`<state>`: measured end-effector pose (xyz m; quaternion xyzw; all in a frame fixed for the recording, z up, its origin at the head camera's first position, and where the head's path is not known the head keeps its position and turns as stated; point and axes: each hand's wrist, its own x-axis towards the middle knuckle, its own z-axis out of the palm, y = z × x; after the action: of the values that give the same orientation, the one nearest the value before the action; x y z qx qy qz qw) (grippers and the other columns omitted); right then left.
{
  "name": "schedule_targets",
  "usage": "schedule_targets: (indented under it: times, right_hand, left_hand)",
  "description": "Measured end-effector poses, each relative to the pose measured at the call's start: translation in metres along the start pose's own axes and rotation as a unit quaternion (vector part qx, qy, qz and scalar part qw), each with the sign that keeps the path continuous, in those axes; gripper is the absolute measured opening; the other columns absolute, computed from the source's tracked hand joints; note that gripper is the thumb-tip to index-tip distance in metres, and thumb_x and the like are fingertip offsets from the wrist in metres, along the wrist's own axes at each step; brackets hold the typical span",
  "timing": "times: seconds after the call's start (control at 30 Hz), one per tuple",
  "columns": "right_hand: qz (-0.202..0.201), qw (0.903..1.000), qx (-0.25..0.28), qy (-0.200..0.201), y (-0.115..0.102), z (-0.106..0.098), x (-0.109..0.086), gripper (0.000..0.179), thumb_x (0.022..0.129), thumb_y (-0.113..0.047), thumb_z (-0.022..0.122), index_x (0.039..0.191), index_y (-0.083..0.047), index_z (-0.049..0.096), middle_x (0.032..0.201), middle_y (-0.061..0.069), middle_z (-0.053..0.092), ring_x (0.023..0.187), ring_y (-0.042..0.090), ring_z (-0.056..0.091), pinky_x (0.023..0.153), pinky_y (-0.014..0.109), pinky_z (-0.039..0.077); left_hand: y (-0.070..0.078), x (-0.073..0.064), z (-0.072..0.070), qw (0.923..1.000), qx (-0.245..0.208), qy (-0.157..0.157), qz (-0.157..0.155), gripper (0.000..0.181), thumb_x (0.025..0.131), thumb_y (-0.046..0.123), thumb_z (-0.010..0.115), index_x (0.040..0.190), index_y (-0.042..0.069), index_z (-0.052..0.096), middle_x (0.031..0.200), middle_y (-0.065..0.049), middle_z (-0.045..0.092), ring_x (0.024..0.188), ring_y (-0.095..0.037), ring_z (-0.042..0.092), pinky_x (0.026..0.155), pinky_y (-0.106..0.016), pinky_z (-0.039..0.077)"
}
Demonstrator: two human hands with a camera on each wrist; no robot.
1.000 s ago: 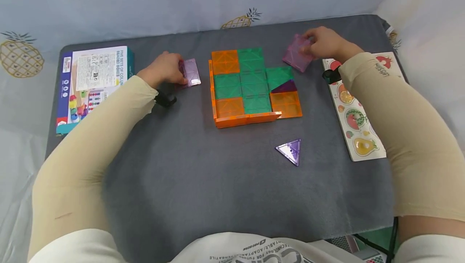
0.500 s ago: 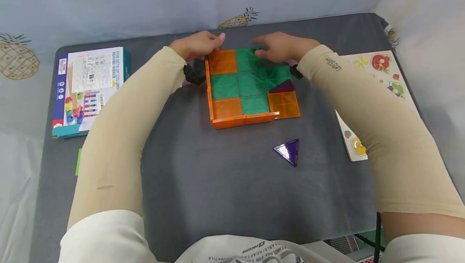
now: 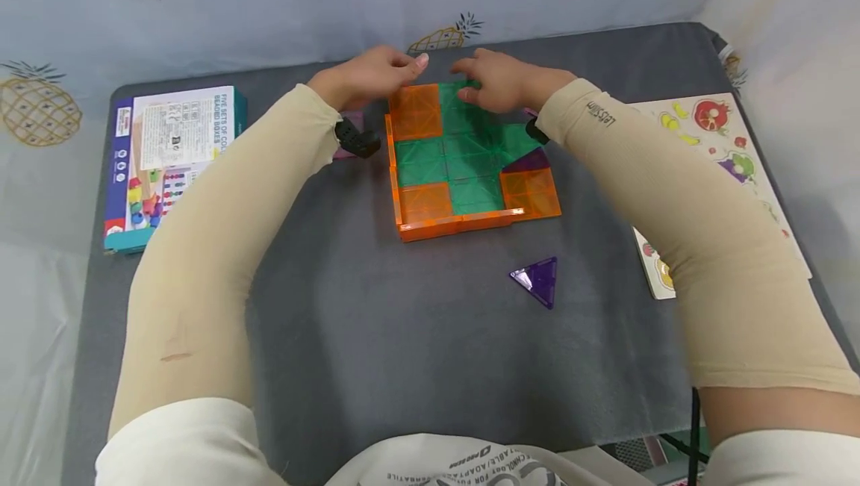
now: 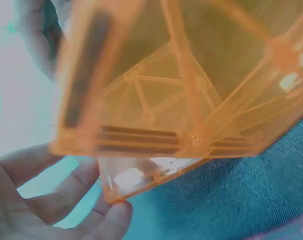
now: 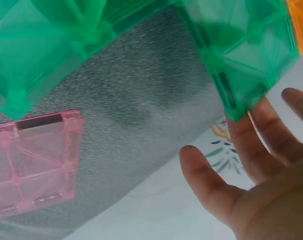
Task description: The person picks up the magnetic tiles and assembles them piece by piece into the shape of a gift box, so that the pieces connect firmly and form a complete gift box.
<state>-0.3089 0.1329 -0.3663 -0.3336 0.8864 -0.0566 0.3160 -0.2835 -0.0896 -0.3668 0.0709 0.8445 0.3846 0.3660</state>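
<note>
On the grey table lies a panel of square magnetic tiles, green [image 3: 473,154] and orange [image 3: 425,202], with low orange walls [image 3: 457,225] along its left and near sides. My left hand [image 3: 369,75] has its fingertips at the far corner of the back orange tile [image 3: 414,113], behind it in the left wrist view. Fingertips of my right hand [image 3: 507,83] touch the far edge of the back green tile [image 5: 251,65], thumb held apart. Both back tiles tilt up at their far edge. A dark purple triangle tile [image 3: 529,162] lies at the panel's right.
A pink tile [image 3: 351,131] lies beside my left wrist; another pink tile [image 5: 36,162] is by my right wrist. A loose purple triangle [image 3: 539,282] lies nearer me. A boxed toy [image 3: 175,150] stands left, a fruit puzzle board [image 3: 725,142] right.
Both hands have let go of the pink tiles at the sides and moved inward to the panel's far edge. In the last half second the back tiles' far edge has risen slightly.
</note>
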Motion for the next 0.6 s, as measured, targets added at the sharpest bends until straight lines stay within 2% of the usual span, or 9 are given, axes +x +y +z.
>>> schedule_targets:
  times: [0.17,0.3,0.5,0.6]
  right_hand:
    - [-0.034,0.9963,-0.011,0.078,0.000,0.005,-0.018,0.051,0.103,-0.030,0.041,0.145,0.000,0.039,0.131,0.027,0.040,0.107,0.037,0.044,0.096,0.052,0.036]
    - [-0.057,0.9919,-0.012,0.113,0.001,0.011,-0.032,0.046,0.102,-0.028,0.045,0.139,-0.001,0.047,0.120,0.023,0.046,0.095,0.032,0.045,0.085,0.048,0.038]
    - [-0.070,0.9918,-0.012,0.107,0.006,0.020,-0.047,0.040,0.102,-0.021,0.048,0.135,0.000,0.052,0.128,0.022,0.051,0.108,0.035,0.053,0.094,0.050,0.042]
    - [-0.065,0.9922,-0.005,0.107,0.011,0.025,-0.051,0.041,0.102,-0.020,0.048,0.137,0.001,0.049,0.136,0.022,0.050,0.114,0.037,0.053,0.098,0.051,0.042]
  left_hand:
    - [0.002,-0.021,0.005,0.9977,0.034,0.025,0.053,0.063,0.099,0.050,0.038,0.151,0.016,0.031,0.157,-0.003,0.031,0.144,-0.020,0.028,0.117,-0.040,0.026]
    - [0.002,-0.037,0.013,0.9935,0.061,0.042,0.087,0.054,0.100,0.041,0.046,0.146,0.014,0.042,0.148,-0.007,0.044,0.135,-0.024,0.042,0.109,-0.041,0.037]
    - [-0.008,-0.045,0.031,0.9807,0.145,0.047,0.123,0.051,0.100,0.032,0.049,0.147,0.014,0.041,0.144,-0.013,0.042,0.129,-0.029,0.042,0.108,-0.045,0.035]
    - [-0.016,-0.045,0.039,0.9756,0.165,0.056,0.134,0.052,0.101,0.029,0.048,0.149,0.015,0.036,0.147,-0.014,0.040,0.130,-0.031,0.041,0.109,-0.047,0.033]
